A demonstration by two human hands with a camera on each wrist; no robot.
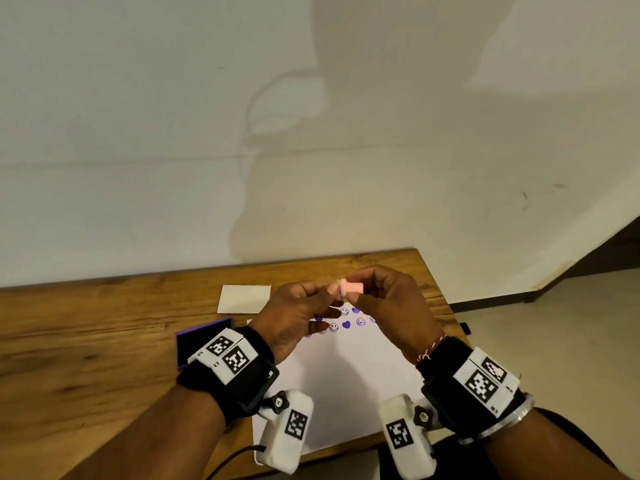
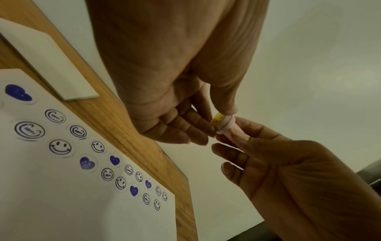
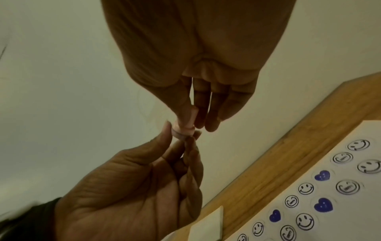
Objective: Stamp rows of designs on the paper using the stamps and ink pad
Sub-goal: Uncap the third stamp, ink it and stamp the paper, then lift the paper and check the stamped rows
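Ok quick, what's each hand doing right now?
Left hand: pinching the stamp face end of the pink stamp.
Right hand: pinching the stamp's pink handle, above the paper.

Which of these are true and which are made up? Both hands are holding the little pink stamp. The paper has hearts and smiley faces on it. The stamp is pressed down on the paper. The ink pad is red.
1. Both hands hold the pink stamp. True: the left hand pinches its rim end and the right hand grips its body.
2. The paper shows hearts and smiley faces. True: purple ones, in two rows.
3. The stamp is pressed on the paper. False: it is held in the air above the paper.
4. The ink pad is red. False: it is purple, lying on the wooden table left of the paper.
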